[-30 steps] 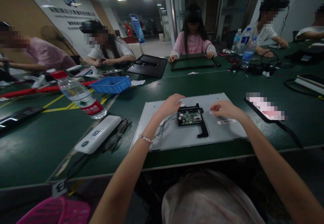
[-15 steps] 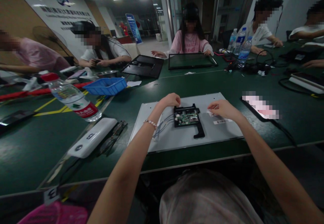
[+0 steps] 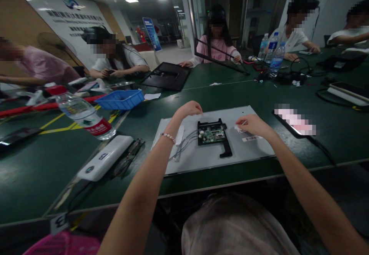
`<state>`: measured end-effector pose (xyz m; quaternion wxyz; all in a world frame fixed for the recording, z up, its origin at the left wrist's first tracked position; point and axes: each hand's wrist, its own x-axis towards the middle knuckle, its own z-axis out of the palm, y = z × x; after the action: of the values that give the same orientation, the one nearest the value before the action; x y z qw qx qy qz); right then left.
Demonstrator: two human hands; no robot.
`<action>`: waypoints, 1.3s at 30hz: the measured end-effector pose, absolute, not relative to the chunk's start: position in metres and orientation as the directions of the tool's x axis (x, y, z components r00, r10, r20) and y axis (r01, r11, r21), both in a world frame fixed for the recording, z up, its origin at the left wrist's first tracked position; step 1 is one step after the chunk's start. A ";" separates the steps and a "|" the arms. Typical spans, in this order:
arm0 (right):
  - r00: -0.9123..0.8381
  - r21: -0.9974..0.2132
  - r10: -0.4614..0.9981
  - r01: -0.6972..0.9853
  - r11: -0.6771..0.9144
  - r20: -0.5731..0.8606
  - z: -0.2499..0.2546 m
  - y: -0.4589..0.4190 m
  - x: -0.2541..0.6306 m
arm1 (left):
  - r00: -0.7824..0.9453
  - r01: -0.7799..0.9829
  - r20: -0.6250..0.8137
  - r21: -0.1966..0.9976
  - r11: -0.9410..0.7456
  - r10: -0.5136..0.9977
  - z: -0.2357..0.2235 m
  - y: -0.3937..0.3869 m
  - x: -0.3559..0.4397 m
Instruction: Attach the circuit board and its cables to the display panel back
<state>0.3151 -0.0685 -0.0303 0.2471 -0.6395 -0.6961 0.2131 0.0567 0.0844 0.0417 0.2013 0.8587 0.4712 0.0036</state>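
Though between left hand (image 3: 188,110) and right hand (image 3: 251,124), circuit board (image 3: 211,135) outside each curled grip, any pinch unclear.

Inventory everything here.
Table: 1, green, centre
Panel: 1, grey, near edge
Board: 1, green, on panel
Bracket: 1, black, around board
Cables: several, grey, beside board
Phone: 1, pink-screened, right
Device: 1, white, left
Glasses: 1, dark, left
Tray: 1, blue, left
Bottles: 4, clear, left and right
Frame: 1, black, far side
Cover: 1, black, far side
Basket: 1, pink, bottom left
Clutter: uncounted, mixed, tabletop
People: 5, pale tops, around table
Left hand, right hand: 2, bare, over panel
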 end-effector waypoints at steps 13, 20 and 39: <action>-0.277 -0.348 0.859 0.827 0.442 0.431 -0.008 -0.061 0.279 | 0.474 0.865 -0.349 0.355 -0.354 0.808 0.050 0.072 0.066; -0.554 -0.016 0.669 0.764 0.645 0.496 0.012 -0.034 0.225 | 0.511 0.844 -0.409 0.406 -0.351 0.756 0.053 0.076 0.064; -0.454 -0.105 0.717 0.803 0.586 0.529 0.000 -0.015 0.212 | 0.608 0.755 -0.200 0.448 -0.480 0.769 0.044 0.054 0.038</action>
<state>0.2125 -0.0148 0.0001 0.2695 -0.4477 -0.8488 -0.0801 0.0375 0.0543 0.0436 0.2532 0.8600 0.4427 0.0138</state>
